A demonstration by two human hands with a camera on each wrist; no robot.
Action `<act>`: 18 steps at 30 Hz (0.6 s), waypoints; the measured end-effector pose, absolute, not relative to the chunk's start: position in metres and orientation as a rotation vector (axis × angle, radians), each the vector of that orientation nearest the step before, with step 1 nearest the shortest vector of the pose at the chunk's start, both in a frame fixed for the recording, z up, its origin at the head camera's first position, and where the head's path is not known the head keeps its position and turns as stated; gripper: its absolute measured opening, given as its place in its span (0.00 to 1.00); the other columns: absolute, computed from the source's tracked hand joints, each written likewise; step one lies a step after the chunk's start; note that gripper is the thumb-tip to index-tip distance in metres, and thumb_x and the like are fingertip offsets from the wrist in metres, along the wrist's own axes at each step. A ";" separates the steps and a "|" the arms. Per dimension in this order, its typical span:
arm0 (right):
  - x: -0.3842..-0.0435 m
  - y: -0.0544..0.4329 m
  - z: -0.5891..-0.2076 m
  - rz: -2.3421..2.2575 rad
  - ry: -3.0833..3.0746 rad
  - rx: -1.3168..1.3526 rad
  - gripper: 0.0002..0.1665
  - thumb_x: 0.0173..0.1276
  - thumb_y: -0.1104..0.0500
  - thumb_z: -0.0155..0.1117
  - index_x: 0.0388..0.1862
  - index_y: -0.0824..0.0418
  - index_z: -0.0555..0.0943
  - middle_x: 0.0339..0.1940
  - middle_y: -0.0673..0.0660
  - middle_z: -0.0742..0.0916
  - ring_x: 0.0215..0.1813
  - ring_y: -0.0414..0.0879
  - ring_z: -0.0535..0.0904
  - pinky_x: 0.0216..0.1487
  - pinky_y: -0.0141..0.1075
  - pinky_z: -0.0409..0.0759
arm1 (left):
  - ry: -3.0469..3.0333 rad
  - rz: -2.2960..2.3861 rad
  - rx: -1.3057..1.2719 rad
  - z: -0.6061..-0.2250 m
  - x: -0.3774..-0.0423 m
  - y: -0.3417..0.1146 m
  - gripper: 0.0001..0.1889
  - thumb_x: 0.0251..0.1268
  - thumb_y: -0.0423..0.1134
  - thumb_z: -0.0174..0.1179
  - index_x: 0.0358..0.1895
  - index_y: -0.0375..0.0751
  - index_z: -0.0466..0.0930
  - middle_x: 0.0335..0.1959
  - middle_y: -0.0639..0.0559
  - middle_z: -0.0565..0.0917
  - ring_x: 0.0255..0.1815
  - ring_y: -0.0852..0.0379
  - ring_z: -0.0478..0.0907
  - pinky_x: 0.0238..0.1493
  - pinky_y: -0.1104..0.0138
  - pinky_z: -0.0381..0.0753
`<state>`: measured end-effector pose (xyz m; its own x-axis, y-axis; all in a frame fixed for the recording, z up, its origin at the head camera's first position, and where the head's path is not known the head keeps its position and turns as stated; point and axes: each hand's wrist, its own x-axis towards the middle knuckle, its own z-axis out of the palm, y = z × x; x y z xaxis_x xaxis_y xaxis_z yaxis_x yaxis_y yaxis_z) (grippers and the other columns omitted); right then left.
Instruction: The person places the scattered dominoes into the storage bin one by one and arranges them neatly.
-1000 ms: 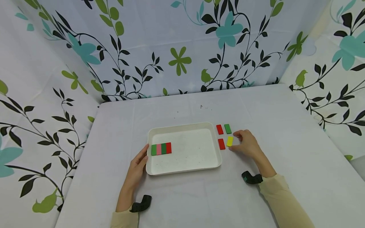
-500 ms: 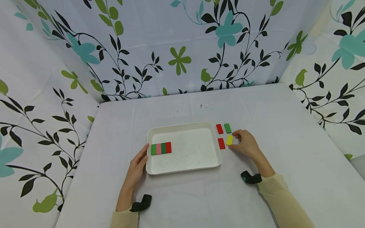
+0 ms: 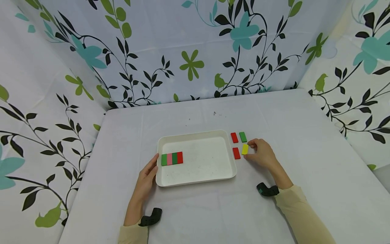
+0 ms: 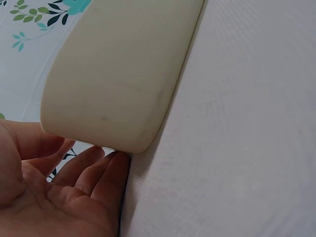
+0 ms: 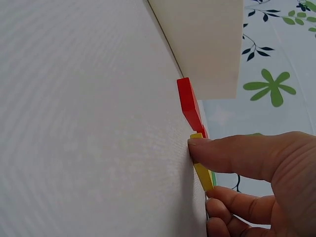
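Note:
My left hand (image 3: 146, 181) rests its fingertips on the left end of a white tray (image 3: 198, 183). In the left wrist view the thumb and fingers touch the tray's end wall, not wrapped round it. Inside the tray lie a green block (image 3: 164, 160), a pink block (image 3: 169, 159), a dark green block (image 3: 175, 158) and a red block (image 3: 180, 157), side by side in a row. Right of the tray, my right hand (image 3: 262, 154) pinches a yellow block (image 3: 245, 149) by its two ends, thumb at the near end. The block appears low, at the table.
Two more red blocks, a far one (image 3: 234, 137) and a near one (image 3: 236, 153), lie just right of the tray. Another green block (image 3: 242, 137) lies beyond the yellow one. A white cloth (image 3: 195, 213) covers the table; patterned curtains (image 3: 195, 51) stand behind and at both sides.
Almost nothing differs. The view has shifted very slightly; both hands, the tray and the blocks keep their places.

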<state>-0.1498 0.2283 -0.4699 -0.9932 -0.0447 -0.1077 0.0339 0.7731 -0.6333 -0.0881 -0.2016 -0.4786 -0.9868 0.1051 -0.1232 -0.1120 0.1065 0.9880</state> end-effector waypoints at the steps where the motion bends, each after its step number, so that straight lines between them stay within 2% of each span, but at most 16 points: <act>1: -0.150 0.228 -0.470 -1.021 2.847 -0.009 0.30 0.56 0.60 0.73 0.55 0.72 0.76 0.47 0.66 0.80 0.47 0.57 0.73 0.49 0.46 0.76 | 2.210 1.996 -0.010 -0.478 -0.088 -0.202 0.26 0.80 0.32 0.39 0.78 0.42 0.53 0.79 0.47 0.53 0.80 0.51 0.45 0.62 0.87 0.60; 18: -0.150 0.226 -0.470 -1.033 2.860 -0.007 0.27 0.55 0.61 0.74 0.52 0.71 0.78 0.45 0.65 0.80 0.47 0.57 0.73 0.49 0.46 0.76 | 2.208 1.995 -0.031 -0.478 -0.089 -0.201 0.26 0.79 0.32 0.40 0.77 0.41 0.53 0.79 0.48 0.53 0.80 0.52 0.46 0.62 0.87 0.60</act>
